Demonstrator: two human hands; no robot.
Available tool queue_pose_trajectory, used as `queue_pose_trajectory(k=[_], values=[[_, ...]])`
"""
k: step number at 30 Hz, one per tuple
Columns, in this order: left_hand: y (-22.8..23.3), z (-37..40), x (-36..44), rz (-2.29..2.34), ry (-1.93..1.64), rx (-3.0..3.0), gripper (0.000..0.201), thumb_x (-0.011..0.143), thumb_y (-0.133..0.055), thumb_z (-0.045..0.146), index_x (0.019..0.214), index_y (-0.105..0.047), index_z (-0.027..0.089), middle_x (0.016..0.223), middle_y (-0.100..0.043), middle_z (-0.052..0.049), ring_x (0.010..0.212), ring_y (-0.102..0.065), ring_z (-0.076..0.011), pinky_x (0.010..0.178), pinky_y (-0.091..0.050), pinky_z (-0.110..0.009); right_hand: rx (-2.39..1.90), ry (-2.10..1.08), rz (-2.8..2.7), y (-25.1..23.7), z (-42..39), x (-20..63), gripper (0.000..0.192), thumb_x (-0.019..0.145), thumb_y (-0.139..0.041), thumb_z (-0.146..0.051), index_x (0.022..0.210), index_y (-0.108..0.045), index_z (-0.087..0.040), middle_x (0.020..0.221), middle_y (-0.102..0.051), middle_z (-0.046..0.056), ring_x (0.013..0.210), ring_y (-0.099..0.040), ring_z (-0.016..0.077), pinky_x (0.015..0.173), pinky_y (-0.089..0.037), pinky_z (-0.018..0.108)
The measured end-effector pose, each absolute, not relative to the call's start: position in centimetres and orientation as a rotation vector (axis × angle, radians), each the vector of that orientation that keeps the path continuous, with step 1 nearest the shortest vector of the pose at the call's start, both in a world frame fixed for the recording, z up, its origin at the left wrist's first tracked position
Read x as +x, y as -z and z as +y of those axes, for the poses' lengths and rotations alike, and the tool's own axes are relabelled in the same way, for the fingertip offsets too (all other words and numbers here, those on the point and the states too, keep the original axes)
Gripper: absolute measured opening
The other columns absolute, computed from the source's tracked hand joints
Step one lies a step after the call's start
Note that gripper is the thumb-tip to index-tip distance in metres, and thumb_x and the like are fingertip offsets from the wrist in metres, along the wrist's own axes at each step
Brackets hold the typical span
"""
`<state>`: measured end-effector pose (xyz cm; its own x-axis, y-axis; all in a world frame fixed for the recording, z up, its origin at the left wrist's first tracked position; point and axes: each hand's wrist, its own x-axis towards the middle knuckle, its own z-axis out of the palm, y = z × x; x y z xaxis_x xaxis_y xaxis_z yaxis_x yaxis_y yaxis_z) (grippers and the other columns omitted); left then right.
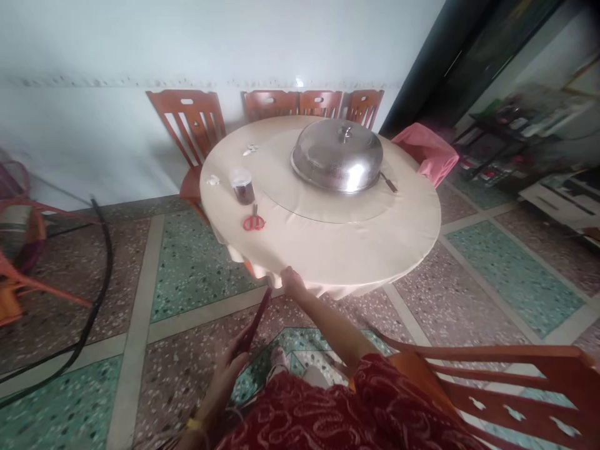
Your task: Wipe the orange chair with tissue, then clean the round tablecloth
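Our right hand [291, 281] pinches the tablecloth [328, 244] hem at the round table's near edge. Our left hand [234, 359] grips a dark red stick [255, 319], possibly a broom handle, below it.

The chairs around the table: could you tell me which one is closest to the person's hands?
The red chair at bottom right, beside the person's right hand gripping the tablecloth. The other chairs stand across the table by the wall.
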<state>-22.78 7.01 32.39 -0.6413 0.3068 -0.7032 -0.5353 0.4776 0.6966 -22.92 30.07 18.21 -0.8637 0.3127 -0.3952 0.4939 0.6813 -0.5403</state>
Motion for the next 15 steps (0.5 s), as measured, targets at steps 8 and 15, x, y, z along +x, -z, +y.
queue_pose_trajectory(k=[8, 15], values=[[-27.9, 16.8, -30.9, 2.227, -0.857, 0.642, 0.063, 0.076, -0.058, 0.039, 0.135, -0.053, 0.016, 0.117, -0.061, -0.013, 0.11, -0.055, -0.0294, 0.099, -0.041, -0.045, 1.019, 0.934, 2.589, -18.8, 46.4, -14.0, 0.03, 0.093, -0.035, -0.017, 0.094, -0.064, -0.011, 0.09, -0.058, 0.011, 0.085, -0.052, 0.0175, 0.081, -0.044, 0.03], [-19.2, 24.4, -36.0, 2.6, -0.077, 1.037, 0.07, 0.078, -0.059, 0.044, 0.138, -0.05, 0.011, 0.117, -0.05, -0.023, 0.106, -0.049, -0.0361, 0.094, -0.037, -0.049, 1.565, 1.209, 2.606, -14.2, 60.3, -18.6, 0.026, 0.086, -0.043, -0.024, 0.094, -0.065, -0.013, 0.092, -0.056, 0.011, 0.08, -0.051, 0.0185, 0.084, -0.044, 0.034]])
